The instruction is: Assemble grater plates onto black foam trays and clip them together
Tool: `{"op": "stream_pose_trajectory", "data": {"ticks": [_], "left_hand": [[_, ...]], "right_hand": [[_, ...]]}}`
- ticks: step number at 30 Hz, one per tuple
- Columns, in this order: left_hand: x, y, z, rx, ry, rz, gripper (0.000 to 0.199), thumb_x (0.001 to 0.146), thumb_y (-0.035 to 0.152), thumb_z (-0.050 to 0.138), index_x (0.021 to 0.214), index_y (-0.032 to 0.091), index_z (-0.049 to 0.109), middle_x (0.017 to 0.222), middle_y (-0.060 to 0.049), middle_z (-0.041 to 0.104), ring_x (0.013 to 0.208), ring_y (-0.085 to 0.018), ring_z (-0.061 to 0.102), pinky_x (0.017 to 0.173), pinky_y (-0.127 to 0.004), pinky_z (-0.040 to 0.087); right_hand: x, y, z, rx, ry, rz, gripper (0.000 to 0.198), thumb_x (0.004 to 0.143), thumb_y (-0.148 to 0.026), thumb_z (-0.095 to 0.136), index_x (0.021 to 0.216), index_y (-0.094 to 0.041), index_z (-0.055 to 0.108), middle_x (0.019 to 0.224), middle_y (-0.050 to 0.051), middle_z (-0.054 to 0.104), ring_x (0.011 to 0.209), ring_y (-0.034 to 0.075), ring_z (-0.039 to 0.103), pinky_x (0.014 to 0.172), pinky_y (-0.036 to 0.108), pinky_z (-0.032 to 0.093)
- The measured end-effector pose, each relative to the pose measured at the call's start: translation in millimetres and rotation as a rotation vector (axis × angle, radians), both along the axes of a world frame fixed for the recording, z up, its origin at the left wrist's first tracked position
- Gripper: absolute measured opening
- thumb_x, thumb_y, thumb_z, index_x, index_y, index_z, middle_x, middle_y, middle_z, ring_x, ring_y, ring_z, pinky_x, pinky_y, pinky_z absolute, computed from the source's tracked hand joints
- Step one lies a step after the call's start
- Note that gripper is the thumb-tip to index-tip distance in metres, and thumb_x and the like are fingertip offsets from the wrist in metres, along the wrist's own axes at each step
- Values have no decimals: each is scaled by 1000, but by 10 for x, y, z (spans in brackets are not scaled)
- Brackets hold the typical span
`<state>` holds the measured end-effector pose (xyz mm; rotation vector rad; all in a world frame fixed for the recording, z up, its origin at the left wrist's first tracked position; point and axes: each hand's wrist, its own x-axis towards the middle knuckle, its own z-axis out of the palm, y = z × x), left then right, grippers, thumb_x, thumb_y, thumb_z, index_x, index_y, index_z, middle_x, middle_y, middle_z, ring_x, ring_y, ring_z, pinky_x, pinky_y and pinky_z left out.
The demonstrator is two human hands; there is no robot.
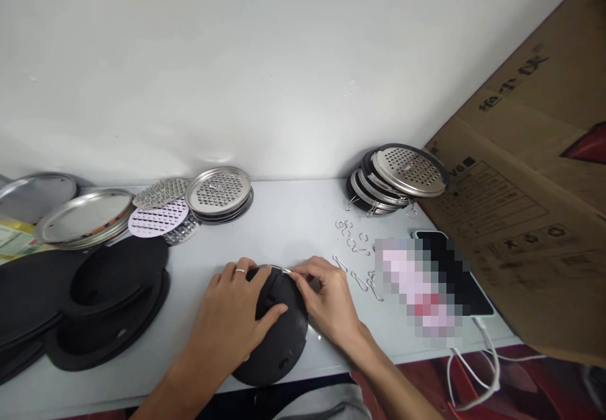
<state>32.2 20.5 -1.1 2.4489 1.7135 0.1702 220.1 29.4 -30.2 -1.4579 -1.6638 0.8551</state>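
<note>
A black round disc [283, 328] with a thin silvery metal rim along its far side lies at the table's front edge. My left hand [234, 316] grips it from the left, fingers over the far edge and thumb across the top; a ring is on one finger. At the far right of the rim, my right hand [329, 294] pinches the edge between thumb and fingers. Whether a small part is also in that pinch is hidden. Wire clips [360, 281] and small metal rings [351, 243] lie to the right of my right hand.
Perforated metal grater discs [218, 191] and plain metal discs [88, 215] stand at the back left, black discs [113, 281] in front. A stack of rimmed grater discs [409, 168] is back right. A phone [473, 287] with a white cable [495, 369] and a cardboard box [530, 218] flank the right.
</note>
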Motion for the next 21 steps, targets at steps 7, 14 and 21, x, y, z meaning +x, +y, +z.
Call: {"op": "stream_pose_trajectory", "data": {"ticks": [7, 14, 21], "left_hand": [[-56, 165, -174, -53, -350, 32, 23, 97, 25, 50, 116, 25, 64, 115, -4, 67, 105, -23, 62, 92, -42, 50], [4, 235, -199, -12, -377, -4, 19, 97, 20, 53, 107, 25, 68, 104, 0, 73, 95, -21, 66, 90, -38, 50], [105, 243, -186, 35, -312, 11, 14, 98, 20, 51, 95, 23, 64, 92, 0, 71, 86, -20, 65, 78, -33, 48]], "right_hand": [[-142, -4, -85, 17, 0, -34, 21, 93, -16, 58, 83, -22, 76, 74, 3, 63, 75, 19, 60, 68, 30, 45], [-179, -85, -148, 59, 45, -42, 24, 96, -17, 54, 95, -23, 78, 73, 0, 57, 67, 16, 57, 64, 28, 44], [-209, -154, -210, 103, 62, -64, 26, 96, -16, 52, 106, -21, 76, 79, 3, 57, 72, 18, 58, 68, 30, 47]]}}
